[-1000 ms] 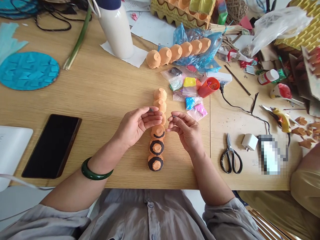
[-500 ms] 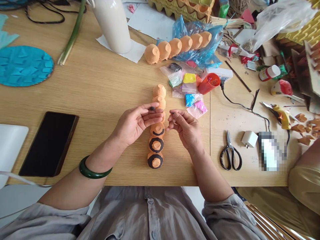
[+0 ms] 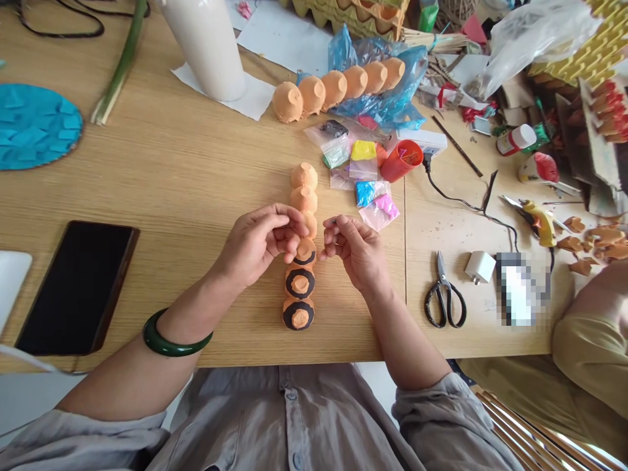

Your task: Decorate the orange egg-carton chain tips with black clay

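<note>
An orange-painted strip of egg-carton cups (image 3: 304,200) lies lengthwise before me. The two nearest cups bear black clay rings (image 3: 300,283), and the third has a partial black arc (image 3: 307,259). My left hand (image 3: 265,241) hovers over the strip's left side, its fingers curled in; the black clay ball seen there earlier is hidden now. Just right of the strip, my right hand (image 3: 357,250) pinches a tiny dark bit of clay (image 3: 334,222) between thumb and forefinger. A green bangle (image 3: 176,343) circles my left wrist.
Behind lie a second orange strip (image 3: 335,89) on blue plastic, bags of coloured clay (image 3: 364,151) and a red cup (image 3: 402,161). Scissors (image 3: 444,291), a charger (image 3: 479,267) and a glue gun (image 3: 537,222) are on the right. A phone (image 3: 76,288) rests left; another person's arm (image 3: 591,327) is at right.
My left fingers have curled inward, hiding the black ball that lay on them. My right hand still pinches its dark bit. The whole view has shifted slightly.
</note>
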